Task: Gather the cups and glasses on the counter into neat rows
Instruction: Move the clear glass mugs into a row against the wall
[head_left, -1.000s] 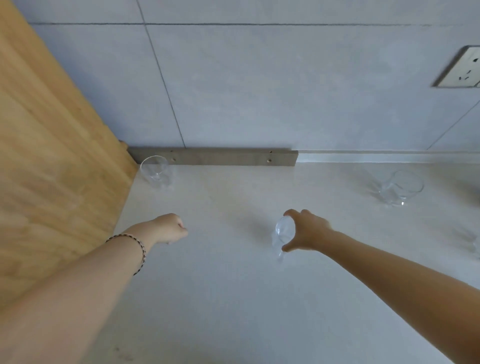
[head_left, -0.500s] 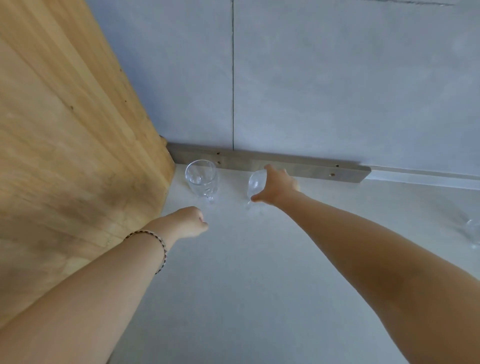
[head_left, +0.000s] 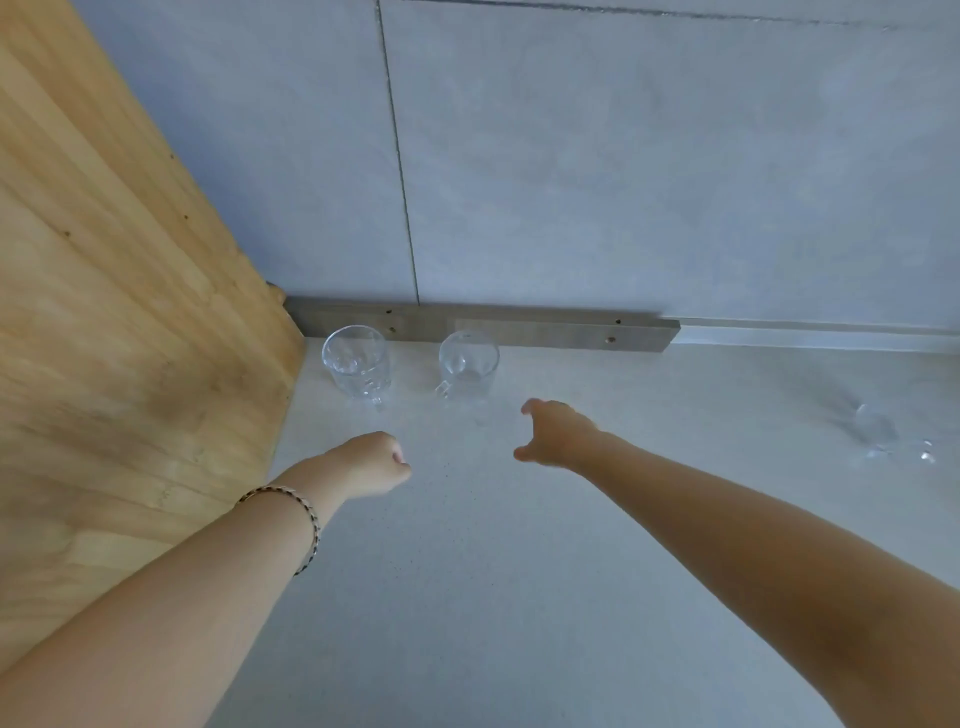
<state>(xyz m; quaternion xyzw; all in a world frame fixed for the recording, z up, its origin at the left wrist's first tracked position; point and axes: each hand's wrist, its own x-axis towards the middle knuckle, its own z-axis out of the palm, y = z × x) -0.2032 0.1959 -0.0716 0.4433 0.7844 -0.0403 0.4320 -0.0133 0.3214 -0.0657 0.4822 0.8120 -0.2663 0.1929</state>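
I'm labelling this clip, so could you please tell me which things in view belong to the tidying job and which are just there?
Belongs to the job: left glass cup; second glass cup beside it; blurred glass at far right; counter.
Just there: wooden panel; metal strip; tiled wall; bracelet on the left wrist.

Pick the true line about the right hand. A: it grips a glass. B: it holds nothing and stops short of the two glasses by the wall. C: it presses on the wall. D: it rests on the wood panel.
B: the right hand has its fingers spread, grips nothing, and is apart from the nearer glass.
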